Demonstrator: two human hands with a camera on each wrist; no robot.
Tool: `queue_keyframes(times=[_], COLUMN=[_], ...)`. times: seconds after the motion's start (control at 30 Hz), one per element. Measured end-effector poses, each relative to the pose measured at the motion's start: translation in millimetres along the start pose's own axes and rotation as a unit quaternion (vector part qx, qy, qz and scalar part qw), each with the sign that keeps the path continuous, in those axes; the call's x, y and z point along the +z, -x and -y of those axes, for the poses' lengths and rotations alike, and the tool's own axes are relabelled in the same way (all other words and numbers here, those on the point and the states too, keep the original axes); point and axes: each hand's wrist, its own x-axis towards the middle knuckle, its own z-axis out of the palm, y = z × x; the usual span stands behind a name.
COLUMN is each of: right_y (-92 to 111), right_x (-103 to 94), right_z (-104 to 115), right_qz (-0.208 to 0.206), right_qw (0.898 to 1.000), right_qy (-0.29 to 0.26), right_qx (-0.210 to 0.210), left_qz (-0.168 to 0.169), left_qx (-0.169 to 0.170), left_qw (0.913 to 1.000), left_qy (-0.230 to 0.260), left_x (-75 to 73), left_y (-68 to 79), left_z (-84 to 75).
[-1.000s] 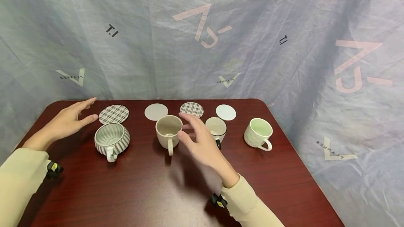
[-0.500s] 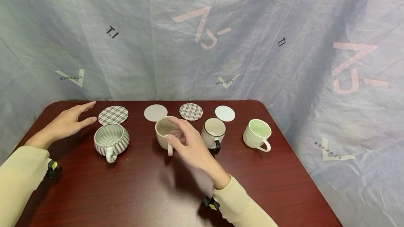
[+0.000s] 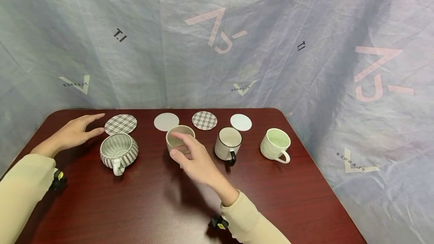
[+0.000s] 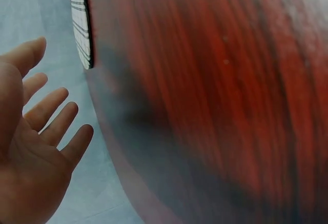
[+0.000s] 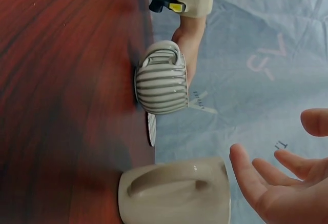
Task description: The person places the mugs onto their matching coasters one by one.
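Note:
My right hand [image 3: 194,161], fingers spread and relaxed, hovers over the beige mug [image 3: 174,133] in the head view, hiding its handle. In the right wrist view the fingers stand just beyond the rim of that beige mug [image 5: 174,196], and the hand holds nothing. At the far left, my left hand [image 3: 75,133] is held above the table beside a plaid coaster [image 3: 120,124]. A grey-striped round cup [image 3: 119,151] sits in front of that coaster, its handle toward me. The left wrist view shows the left hand [image 4: 41,137] with loosely bent fingers and nothing in them.
Right of the beige mug stand a ribbed white mug with a black handle [image 3: 228,144] and a pale green mug [image 3: 275,145]. Along the back edge of the dark red table [image 3: 135,206] lie a light round coaster [image 3: 166,122], another plaid coaster [image 3: 204,120] and a white coaster [image 3: 241,122].
My right hand has moved left, from between the beige mug and the black-handled mug to over the beige mug. The left hand stays almost still. No mug has shifted.

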Motion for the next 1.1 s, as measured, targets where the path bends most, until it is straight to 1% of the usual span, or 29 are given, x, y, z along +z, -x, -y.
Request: queue_keyframes(times=[0.27,0.43,0.6,0.87,1.1], right_y=[-2.7,-3.2,-5.0,-8.9,-13.0], right_x=[12.6,21.1,30.1,45.2,57.7], right_z=[-0.4,0.9,1.0,-3.2,-2.1], right_qz=[0.014,0.015,0.025,0.038,0.041], right_qw=[1.000,1.000,0.999,0.999,0.998], right_qy=[-0.011,-0.023,-0.041,-0.027,-0.033], right_qx=[-0.001,0.002,0.007,0.017,0.040], left_qz=[0.014,0.026,0.034,0.040,0.041], left_qx=[0.001,0.002,0.005,0.006,0.012], left_qw=[0.9998,0.9995,0.9992,0.9989,0.9987], left_qy=[-0.016,-0.021,-0.021,-0.024,-0.028], left_x=[4.3,6.3,8.3,10.6,11.4], left_y=[-2.4,-7.6,-11.7,-15.4,-18.1], left_z=[6.6,7.0,9.1,14.3,15.1])
